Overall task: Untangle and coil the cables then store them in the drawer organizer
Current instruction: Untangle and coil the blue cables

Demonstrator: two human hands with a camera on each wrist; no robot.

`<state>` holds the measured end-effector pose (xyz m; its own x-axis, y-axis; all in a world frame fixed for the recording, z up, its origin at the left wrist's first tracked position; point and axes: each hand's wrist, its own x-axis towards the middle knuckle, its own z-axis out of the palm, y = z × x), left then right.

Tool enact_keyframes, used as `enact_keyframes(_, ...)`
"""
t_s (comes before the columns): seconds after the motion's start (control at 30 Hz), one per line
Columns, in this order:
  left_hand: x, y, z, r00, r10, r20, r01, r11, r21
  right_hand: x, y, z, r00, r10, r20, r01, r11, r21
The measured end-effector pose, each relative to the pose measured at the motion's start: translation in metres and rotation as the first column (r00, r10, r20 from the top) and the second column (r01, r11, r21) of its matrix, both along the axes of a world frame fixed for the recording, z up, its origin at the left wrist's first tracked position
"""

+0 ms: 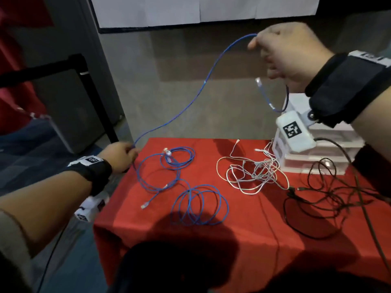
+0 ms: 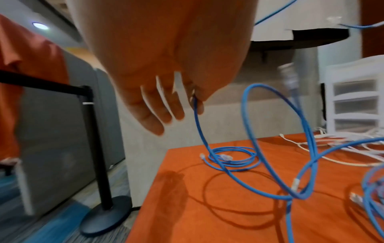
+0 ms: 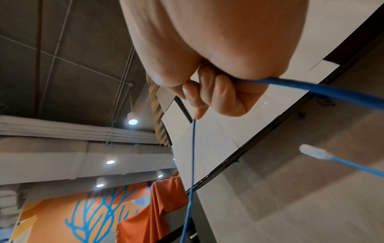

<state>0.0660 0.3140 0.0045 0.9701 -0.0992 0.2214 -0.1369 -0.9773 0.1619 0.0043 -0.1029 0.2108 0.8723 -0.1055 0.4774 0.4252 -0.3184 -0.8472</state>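
Observation:
A blue cable (image 1: 190, 102) stretches in the air between my hands. My right hand (image 1: 281, 51), raised at the upper right, grips it in curled fingers (image 3: 220, 93); its clear plug end (image 1: 259, 82) dangles below that hand. My left hand (image 1: 121, 153), at the table's far left corner, pinches the same cable (image 2: 196, 105) between thumb and finger. The rest of the blue cable lies in loose loops (image 1: 169, 166) on the red tablecloth (image 1: 190, 240). Another blue coil (image 1: 200, 205) lies nearer me. The white drawer organizer (image 1: 317, 153) stands at the back right.
A tangle of white cables (image 1: 251, 172) lies mid-table and a tangle of black cables (image 1: 325, 199) at the right. A black stanchion post (image 1: 95, 98) stands left of the table, over a grey floor. A dark shadow covers the table's near edge.

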Motion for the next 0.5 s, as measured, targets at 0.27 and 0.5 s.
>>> enact_keyframes(0.27,-0.002,-0.004,0.033,0.992,0.108,0.060,-0.037,0.720,-0.693,-0.002,-0.007,-0.028,0.994,0.028,-0.109,-0.041,0.992,-0.120)
enact_keyframes(0.5,-0.020,-0.088,0.107,0.930,0.098,0.355,0.263,0.498,-0.826,-0.005,0.013,-0.055,0.970,0.121,-0.210,-0.170,0.959,-0.228)
